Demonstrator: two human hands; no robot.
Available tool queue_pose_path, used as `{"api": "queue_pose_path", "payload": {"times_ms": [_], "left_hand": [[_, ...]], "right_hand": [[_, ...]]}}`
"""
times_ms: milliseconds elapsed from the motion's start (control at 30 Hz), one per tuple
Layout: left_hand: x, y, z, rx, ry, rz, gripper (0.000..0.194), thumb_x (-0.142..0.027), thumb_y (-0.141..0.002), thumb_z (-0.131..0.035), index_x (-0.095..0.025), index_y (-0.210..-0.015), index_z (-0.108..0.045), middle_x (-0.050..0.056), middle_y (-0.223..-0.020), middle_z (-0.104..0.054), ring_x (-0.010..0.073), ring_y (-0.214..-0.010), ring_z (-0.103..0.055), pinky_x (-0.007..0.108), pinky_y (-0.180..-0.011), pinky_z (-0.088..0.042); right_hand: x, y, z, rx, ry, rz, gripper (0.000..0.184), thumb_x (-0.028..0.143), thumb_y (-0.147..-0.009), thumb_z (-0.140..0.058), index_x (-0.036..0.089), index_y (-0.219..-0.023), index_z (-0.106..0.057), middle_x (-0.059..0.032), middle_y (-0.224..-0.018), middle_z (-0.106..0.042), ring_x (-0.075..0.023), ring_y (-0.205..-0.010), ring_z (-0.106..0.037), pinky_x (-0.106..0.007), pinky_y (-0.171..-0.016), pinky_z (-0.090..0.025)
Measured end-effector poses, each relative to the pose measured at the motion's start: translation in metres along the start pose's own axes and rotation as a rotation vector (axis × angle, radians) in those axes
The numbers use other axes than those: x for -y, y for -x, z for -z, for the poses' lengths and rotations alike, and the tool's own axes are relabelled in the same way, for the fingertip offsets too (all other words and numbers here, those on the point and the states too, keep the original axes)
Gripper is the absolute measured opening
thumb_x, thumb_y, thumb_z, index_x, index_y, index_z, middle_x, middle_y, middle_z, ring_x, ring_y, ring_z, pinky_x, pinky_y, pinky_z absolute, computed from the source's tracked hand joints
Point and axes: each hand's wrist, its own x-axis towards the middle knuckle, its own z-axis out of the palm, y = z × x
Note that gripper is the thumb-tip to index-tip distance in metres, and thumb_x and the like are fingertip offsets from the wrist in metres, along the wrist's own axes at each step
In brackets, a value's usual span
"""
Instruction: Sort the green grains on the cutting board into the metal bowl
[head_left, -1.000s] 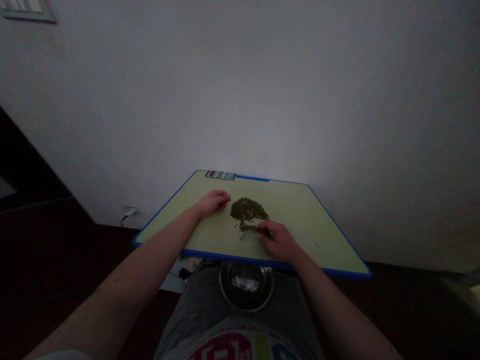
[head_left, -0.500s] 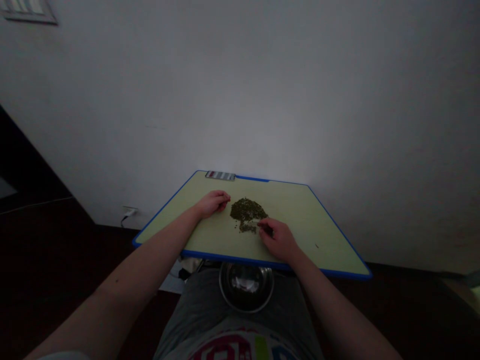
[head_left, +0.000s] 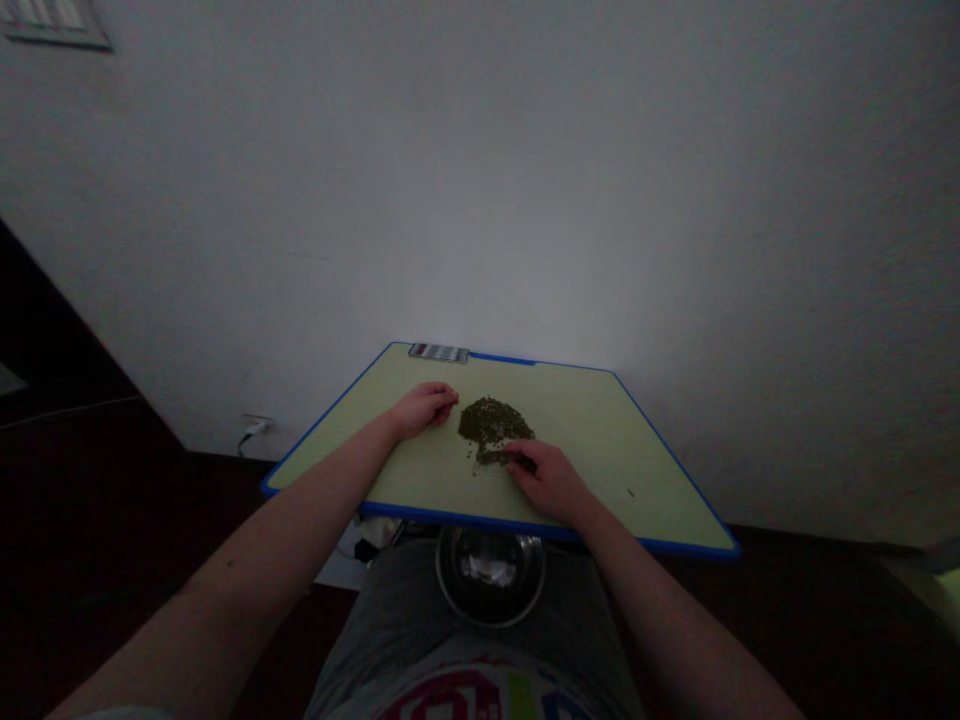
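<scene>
Working the near side of the green grain pile (head_left: 489,417) on the blue-edged table (head_left: 585,420) appeared to be your step in hand, with the right hand (head_left: 549,482) at its edge, fingers drawn in, and the left hand (head_left: 424,410) well apart, curled beside it; whether either gripped anything could not be told. The next move called for light, controlled fingertips, lest grains scatter. Lettering on your shirt (head_left: 465,700) was cut off, and the flat striped panel (head_left: 439,353) bore nothing legible.

Pile (head_left: 493,415) on table (head_left: 585,415), bowl (head_left: 491,600) before it
</scene>
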Motion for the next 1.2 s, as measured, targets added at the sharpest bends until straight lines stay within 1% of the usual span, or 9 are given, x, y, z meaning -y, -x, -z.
{"api": "queue_pose_path", "payload": {"times_ms": [233,333,467,633,767,933,1033,1200], "left_hand": [[0.003,-0.002,0.001,0.005,-0.009,0.000,0.017,-0.028,-0.068,-0.060,-0.014,-0.065,-0.051,-0.004,-0.046,-0.044,0.0054,-0.038,-0.040,0.019,-0.037,-0.026],[0.002,-0.002,0.001,0.006,0.004,0.002,0.017,-0.028,-0.068,-0.060,-0.014,-0.065,-0.051,-0.004,-0.046,-0.044,0.0052,-0.038,-0.040,0.019,-0.037,-0.026],[0.003,-0.002,0.002,0.011,0.013,-0.002,0.017,-0.028,-0.068,-0.061,-0.013,-0.066,-0.052,-0.004,-0.048,-0.045,0.0054,-0.040,-0.041,0.019,-0.037,-0.027],[0.003,-0.002,0.002,0.006,0.009,-0.001,0.017,-0.028,-0.068,-0.061,-0.013,-0.067,-0.053,-0.004,-0.049,-0.045,0.0053,-0.040,-0.041,0.019,-0.038,-0.028],[0.001,-0.001,0.000,-0.007,0.009,0.008,0.016,-0.026,-0.067,-0.061,-0.013,-0.065,-0.051,-0.004,-0.048,-0.045,0.0052,-0.039,-0.041,0.018,-0.038,-0.028],[0.002,-0.002,0.001,0.004,0.014,0.002,0.016,-0.026,-0.068,-0.060,-0.013,-0.066,-0.052,-0.004,-0.048,-0.045,0.0051,-0.039,-0.041,0.019,-0.038,-0.028],[0.002,-0.002,0.001,0.008,0.001,-0.001,0.015,-0.026,-0.068,-0.060,-0.014,-0.066,-0.052,-0.004,-0.047,-0.045,0.0053,-0.038,-0.041,0.019,-0.038,-0.027],[0.004,-0.003,0.002,0.008,-0.020,-0.008,0.016,-0.028,-0.069,-0.060,-0.014,-0.067,-0.053,-0.004,-0.047,-0.046,0.0053,-0.039,-0.041,0.019,-0.038,-0.028]], "right_hand": [[0.003,0.001,0.004,0.059,-0.034,0.072,0.021,0.018,-0.077,-0.053,0.020,-0.095,-0.063,-0.0049,-0.089,-0.065,-0.0166,-0.082,-0.057,-0.029,-0.075,-0.043],[0.004,0.002,0.005,0.094,-0.052,0.093,0.020,0.018,-0.077,-0.053,0.019,-0.095,-0.063,-0.0049,-0.088,-0.064,-0.0163,-0.081,-0.057,-0.029,-0.074,-0.044],[0.004,0.004,0.007,0.082,-0.071,0.120,0.020,0.016,-0.075,-0.054,0.018,-0.093,-0.063,-0.0048,-0.086,-0.064,-0.0160,-0.080,-0.057,-0.028,-0.073,-0.043],[0.004,0.007,0.008,0.097,-0.085,0.080,0.021,0.011,-0.069,-0.055,0.016,-0.088,-0.062,-0.0040,-0.079,-0.062,-0.0138,-0.070,-0.055,-0.025,-0.064,-0.043],[0.004,0.011,0.009,0.124,-0.127,0.049,0.019,0.008,-0.066,-0.053,0.015,-0.081,-0.060,-0.0005,-0.068,-0.059,-0.0106,-0.060,-0.052,-0.021,-0.057,-0.040],[0.003,0.014,0.009,0.160,-0.155,0.036,0.016,0.007,-0.062,-0.051,0.015,-0.074,-0.057,0.0017,-0.063,-0.055,-0.0087,-0.054,-0.048,-0.019,-0.052,-0.037],[0.003,0.014,0.009,0.167,-0.156,0.038,0.014,0.007,-0.061,-0.051,0.015,-0.072,-0.056,0.0023,-0.061,-0.053,-0.0083,-0.053,-0.047,-0.019,-0.051,-0.037],[0.005,0.015,0.011,0.177,-0.149,0.048,0.013,0.009,-0.062,-0.052,0.015,-0.072,-0.057,0.0013,-0.063,-0.055,-0.0086,-0.055,-0.048,-0.019,-0.053,-0.038]]}}
